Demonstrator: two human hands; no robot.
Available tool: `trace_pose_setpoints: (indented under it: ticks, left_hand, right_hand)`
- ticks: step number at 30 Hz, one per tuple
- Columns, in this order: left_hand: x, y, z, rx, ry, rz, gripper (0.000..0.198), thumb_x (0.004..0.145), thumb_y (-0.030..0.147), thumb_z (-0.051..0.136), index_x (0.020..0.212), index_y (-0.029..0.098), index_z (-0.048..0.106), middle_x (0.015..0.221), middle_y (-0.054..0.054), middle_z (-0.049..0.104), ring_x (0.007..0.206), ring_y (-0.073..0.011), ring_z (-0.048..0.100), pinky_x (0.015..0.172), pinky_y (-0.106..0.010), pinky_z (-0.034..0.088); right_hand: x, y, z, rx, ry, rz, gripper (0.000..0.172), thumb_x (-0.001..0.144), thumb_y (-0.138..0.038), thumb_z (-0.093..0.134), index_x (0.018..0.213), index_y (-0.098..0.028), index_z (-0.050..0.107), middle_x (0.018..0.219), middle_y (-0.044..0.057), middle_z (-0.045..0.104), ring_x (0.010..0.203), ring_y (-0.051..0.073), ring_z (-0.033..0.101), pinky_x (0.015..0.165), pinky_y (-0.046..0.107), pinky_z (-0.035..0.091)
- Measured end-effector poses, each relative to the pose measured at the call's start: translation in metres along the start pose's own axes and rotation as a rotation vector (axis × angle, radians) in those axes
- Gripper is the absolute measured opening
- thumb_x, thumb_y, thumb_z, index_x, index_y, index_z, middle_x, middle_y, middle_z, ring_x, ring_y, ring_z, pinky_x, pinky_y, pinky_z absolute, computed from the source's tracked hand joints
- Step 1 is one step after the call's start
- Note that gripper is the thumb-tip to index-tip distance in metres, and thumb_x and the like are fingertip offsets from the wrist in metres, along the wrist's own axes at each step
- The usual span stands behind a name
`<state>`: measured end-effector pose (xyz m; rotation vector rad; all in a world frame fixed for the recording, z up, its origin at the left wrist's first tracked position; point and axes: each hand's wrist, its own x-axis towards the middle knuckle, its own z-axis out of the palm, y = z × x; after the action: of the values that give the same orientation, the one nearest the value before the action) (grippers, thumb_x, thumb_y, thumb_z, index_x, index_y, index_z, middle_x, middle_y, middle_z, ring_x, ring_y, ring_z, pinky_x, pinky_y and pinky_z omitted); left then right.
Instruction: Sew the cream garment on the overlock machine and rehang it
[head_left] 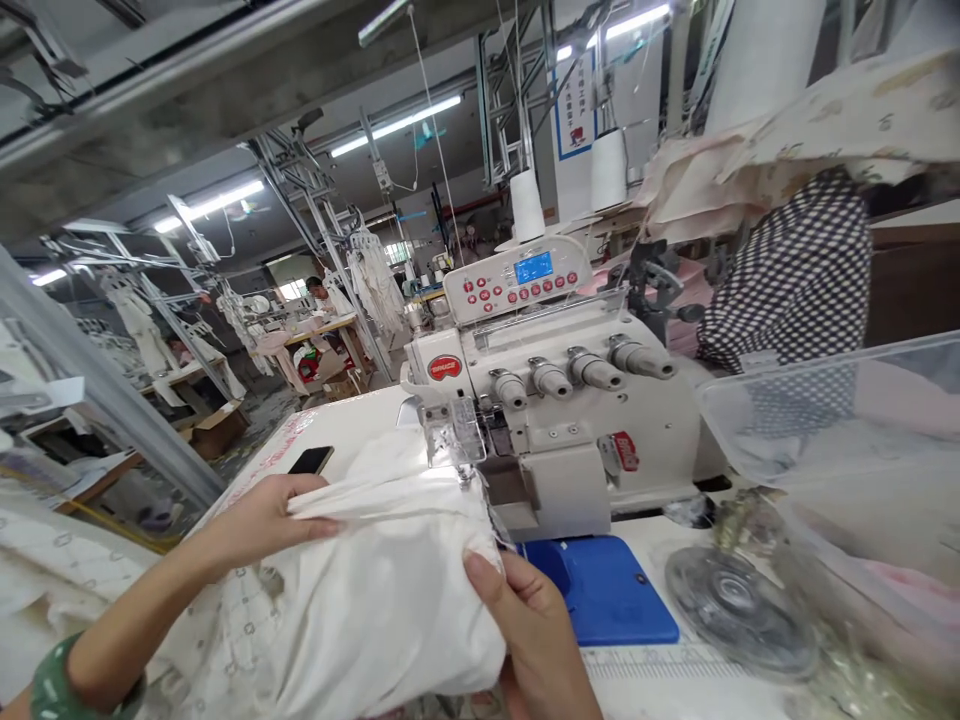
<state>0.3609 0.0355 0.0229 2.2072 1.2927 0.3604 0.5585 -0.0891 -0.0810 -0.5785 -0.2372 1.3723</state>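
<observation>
Gripping bunched white cotton garment (382, 600) in both hands: my left grip (262, 520) clenched on upper fold, my right grip (525, 630) pinching near side. Cloth sits between them, far end reaching presser foot (454, 430) of cream overlock sewing machine (555, 400). Blue plastic mat (600, 590) just beside right grip.

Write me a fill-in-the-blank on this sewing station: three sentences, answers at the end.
The left hand and the right hand grip bunched ____ cloth. The bangle on the left wrist is ____. Beyond the left hand, a black ____ lies on the table beside the overlock sewing machine.

Missing words: white; green; phone.
</observation>
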Motion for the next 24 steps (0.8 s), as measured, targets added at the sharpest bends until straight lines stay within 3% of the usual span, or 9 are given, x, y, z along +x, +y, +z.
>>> trace_pose_setpoints:
  ticks: [6,7,9,11,12,15,17,21,24]
  left_hand:
    - [0.024,0.011,-0.025,0.324,0.016,0.111,0.021,0.068,0.038,0.056,0.062,0.020,0.063,0.064,-0.002,0.060,0.066,-0.0190,0.054,0.059,-0.022,0.041]
    - [0.027,0.015,-0.024,0.418,0.093,0.144,0.020,0.070,0.035,0.052,0.064,0.020,0.063,0.068,-0.003,0.061,0.070,-0.0202,0.055,0.063,-0.024,0.041]
    - [0.026,0.022,-0.011,0.592,0.374,0.210,0.022,0.073,0.030,0.045,0.076,0.020,0.064,0.082,-0.007,0.062,0.084,-0.0242,0.055,0.076,-0.031,0.040]
    - [0.014,0.022,0.018,0.653,0.643,0.244,0.030,0.077,0.031,0.042,0.097,0.019,0.061,0.101,-0.011,0.058,0.099,-0.0277,0.049,0.085,-0.040,0.034]
    - [0.005,0.019,0.035,0.628,0.708,0.247,0.034,0.078,0.036,0.044,0.104,0.019,0.058,0.107,-0.012,0.055,0.101,-0.0283,0.047,0.087,-0.042,0.032]
    - [-0.022,0.003,0.082,0.492,0.500,0.167,0.034,0.073,0.048,0.055,0.094,0.022,0.060,0.098,-0.008,0.059,0.091,-0.0268,0.050,0.080,-0.039,0.035]
    - [-0.032,-0.007,0.095,0.334,0.397,0.112,0.027,0.074,0.047,0.053,0.081,0.022,0.061,0.086,-0.007,0.062,0.084,-0.0253,0.052,0.076,-0.036,0.036]
    - [-0.034,-0.011,0.074,-0.114,0.495,0.027,0.032,0.071,0.052,0.051,0.071,0.020,0.056,0.067,-0.002,0.056,0.066,-0.0189,0.051,0.061,-0.026,0.040]
    - [-0.030,-0.006,0.051,-0.225,0.513,-0.002,0.036,0.068,0.056,0.053,0.065,0.019,0.053,0.058,0.002,0.046,0.054,-0.0132,0.042,0.049,-0.020,0.035]
  right_hand:
    - [0.004,0.004,-0.001,-0.021,0.042,-0.067,0.034,0.048,-0.041,0.083,0.059,-0.013,0.068,0.053,0.002,0.061,0.055,0.012,0.050,0.050,0.018,0.040]
    - [0.005,0.004,-0.001,-0.030,0.047,-0.086,0.033,0.050,-0.041,0.083,0.060,-0.013,0.068,0.054,0.002,0.061,0.055,0.012,0.050,0.050,0.017,0.039]
    - [0.007,0.006,-0.001,-0.047,0.052,-0.117,0.032,0.053,-0.041,0.081,0.061,-0.013,0.067,0.056,0.002,0.061,0.057,0.012,0.049,0.051,0.016,0.039]
    - [0.008,0.008,0.000,-0.057,0.049,-0.145,0.032,0.055,-0.041,0.080,0.064,-0.013,0.067,0.058,0.002,0.062,0.057,0.012,0.050,0.053,0.017,0.040]
    - [0.008,0.009,0.000,-0.055,0.042,-0.159,0.032,0.055,-0.040,0.080,0.067,-0.013,0.068,0.060,0.002,0.063,0.058,0.013,0.052,0.054,0.018,0.041]
    - [0.005,0.012,0.002,-0.004,-0.011,-0.179,0.033,0.054,-0.036,0.081,0.076,-0.015,0.068,0.070,0.003,0.067,0.065,0.016,0.057,0.061,0.022,0.046]
    - [0.003,0.013,0.005,0.054,-0.046,-0.148,0.036,0.053,-0.032,0.082,0.081,-0.016,0.066,0.076,0.005,0.068,0.070,0.019,0.060,0.066,0.026,0.048]
    - [-0.001,0.015,0.011,0.124,-0.018,-0.082,0.046,0.052,-0.028,0.082,0.092,-0.018,0.063,0.082,0.005,0.070,0.071,0.021,0.063,0.063,0.029,0.051]
    - [-0.002,0.018,0.012,0.138,-0.008,-0.083,0.046,0.055,-0.031,0.082,0.095,-0.018,0.064,0.083,0.006,0.070,0.072,0.021,0.064,0.062,0.028,0.051]
